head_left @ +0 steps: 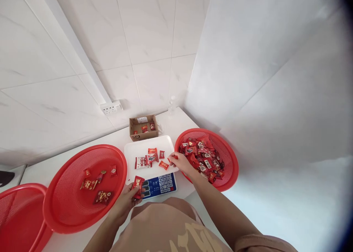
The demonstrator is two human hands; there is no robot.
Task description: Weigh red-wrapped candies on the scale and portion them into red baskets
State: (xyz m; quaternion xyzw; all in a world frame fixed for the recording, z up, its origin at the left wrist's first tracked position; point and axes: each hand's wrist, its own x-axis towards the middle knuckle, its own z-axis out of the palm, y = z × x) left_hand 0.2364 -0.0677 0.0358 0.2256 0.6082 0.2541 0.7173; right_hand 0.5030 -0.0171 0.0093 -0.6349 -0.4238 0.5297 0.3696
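Note:
My left hand (128, 199) is closed on a red snack packet (138, 186), held in front of the scale's blue keypad panel (158, 186). Over the right edge of the white weighing tray (132, 149), my right hand (179, 161) pinches a small red wrapped piece (171, 159), mostly covered by the fingers. Several packets lie on the tray: a white-and-red packet (141, 163), a red packet with black lettering (151, 158), an orange-red one (163, 165) and a small dark red one (161, 154). Right of the tray, a red basket (232, 163) holds a heap of red packets (205, 158).
Left of the tray stands a red basket (59, 208) with several packets, and another red basket (24, 222) is partly in view beyond it. Behind the tray are a small cardboard box (143, 135) with packets and a clear bottle (172, 105). Tiled wall backs the table.

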